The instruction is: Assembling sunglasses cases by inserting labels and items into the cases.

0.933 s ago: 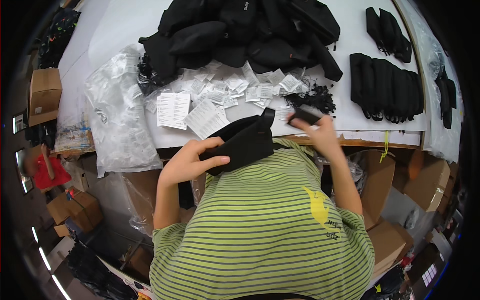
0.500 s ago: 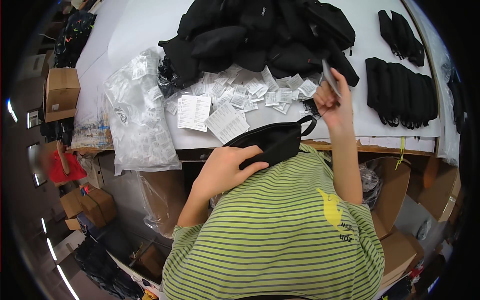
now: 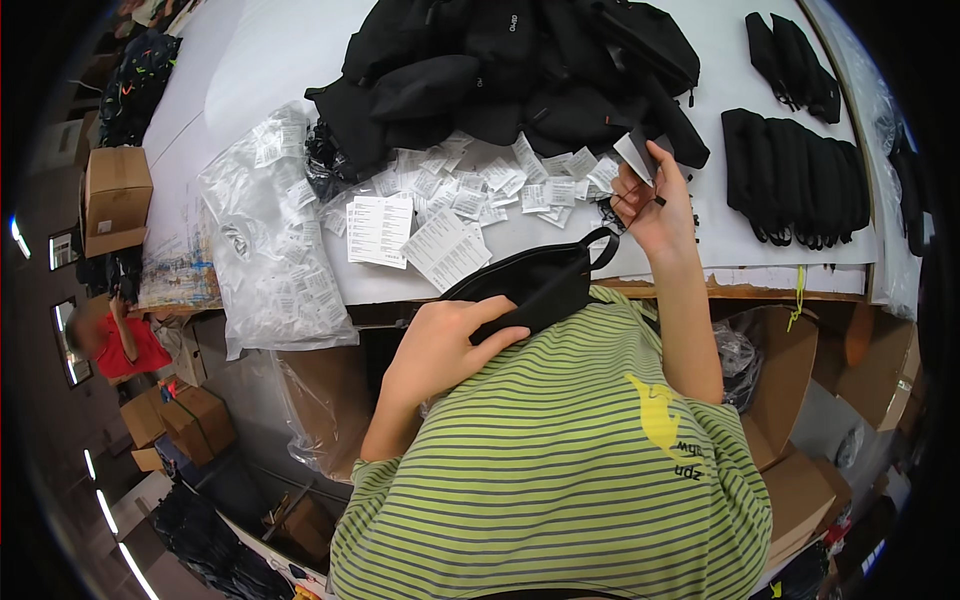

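Note:
A black fabric pouch with a loop at its right end lies against my striped shirt at the table's front edge. My left hand grips its left part, with the thumb on the near side and the fingertips partly hidden at the opening. Above the pouch, my right hand pinches a hang tag with a white face and a dark face. A thin black cord runs among the right fingers. Small white printed labels are scattered just beyond, alongside larger white printed sheets.
A heap of black pouches covers the far middle of the table. More pouches stand in a row at right. A clear bag of labels overhangs the front edge at left. Cardboard boxes sit below right; another person is far left.
The tag in my right hand has turned from nearly edge-on to show its white face, and has shifted slightly left and down. My left hand stays on the pouch.

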`<state>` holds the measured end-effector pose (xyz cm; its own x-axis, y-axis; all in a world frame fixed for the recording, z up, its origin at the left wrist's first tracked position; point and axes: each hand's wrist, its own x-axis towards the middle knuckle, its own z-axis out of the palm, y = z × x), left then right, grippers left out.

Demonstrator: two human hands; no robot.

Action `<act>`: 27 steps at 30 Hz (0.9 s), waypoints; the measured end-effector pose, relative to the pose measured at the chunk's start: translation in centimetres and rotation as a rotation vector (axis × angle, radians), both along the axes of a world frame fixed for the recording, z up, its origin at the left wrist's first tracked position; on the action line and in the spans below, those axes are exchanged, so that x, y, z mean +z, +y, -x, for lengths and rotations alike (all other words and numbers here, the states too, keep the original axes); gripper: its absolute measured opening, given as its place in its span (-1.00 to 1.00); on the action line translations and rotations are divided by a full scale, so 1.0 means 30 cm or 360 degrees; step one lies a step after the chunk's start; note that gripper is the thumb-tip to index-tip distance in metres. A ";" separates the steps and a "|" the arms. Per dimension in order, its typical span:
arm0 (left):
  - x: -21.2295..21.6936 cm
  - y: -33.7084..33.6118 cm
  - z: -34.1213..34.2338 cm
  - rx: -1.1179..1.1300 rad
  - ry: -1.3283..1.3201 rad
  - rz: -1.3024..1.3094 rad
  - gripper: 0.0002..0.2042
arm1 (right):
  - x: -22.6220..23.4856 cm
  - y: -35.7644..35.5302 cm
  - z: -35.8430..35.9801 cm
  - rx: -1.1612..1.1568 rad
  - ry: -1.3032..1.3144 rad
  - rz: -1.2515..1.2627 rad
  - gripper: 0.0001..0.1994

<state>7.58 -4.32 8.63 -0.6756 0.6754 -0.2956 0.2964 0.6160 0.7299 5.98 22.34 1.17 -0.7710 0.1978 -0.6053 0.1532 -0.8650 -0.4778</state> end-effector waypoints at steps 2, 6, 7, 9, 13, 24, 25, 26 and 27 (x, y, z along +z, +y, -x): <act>-0.004 -0.002 -0.002 0.0016 -0.0021 0.0009 -0.75 | 0.004 0.004 -0.004 0.0011 -0.0006 0.0048 -0.70; -0.012 -0.008 -0.004 0.0027 -0.0018 0.0000 -0.76 | 0.024 0.002 -0.007 0.0056 -0.0093 0.0056 -0.70; -0.012 -0.005 -0.006 0.0030 -0.0032 0.0001 -0.76 | 0.026 0.004 -0.011 0.0028 -0.0150 -0.0033 -0.69; -0.011 -0.002 -0.010 0.0026 -0.0009 -0.0009 -0.76 | -0.034 -0.004 -0.018 -0.0008 -0.0102 -0.0133 -0.69; -0.010 -0.001 -0.006 -0.0012 0.0057 -0.0009 -0.76 | -0.029 -0.049 0.018 -0.0158 -0.0112 -0.0543 -0.67; -0.002 0.012 -0.001 -0.0071 0.0063 -0.0046 -0.76 | -0.036 -0.080 0.075 -0.0304 -0.0021 -0.0476 -0.70; 0.000 0.013 -0.001 -0.0072 0.0058 -0.0025 -0.75 | -0.033 -0.076 0.071 -0.0250 0.0045 -0.0481 -0.70; 0.001 0.012 0.002 -0.0071 0.0058 -0.0027 -0.75 | -0.029 -0.073 0.067 -0.0196 0.0111 -0.0486 -0.70; 0.002 0.011 0.009 -0.0078 0.0103 -0.0017 -0.76 | -0.016 -0.069 0.064 -0.0196 0.0111 -0.0488 -0.70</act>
<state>7.31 -3.99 8.69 -0.6589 0.7113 -0.2448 0.3731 0.5915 0.7148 4.06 20.26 0.68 -0.7674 0.4566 -0.4501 0.0145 -0.6894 -0.7242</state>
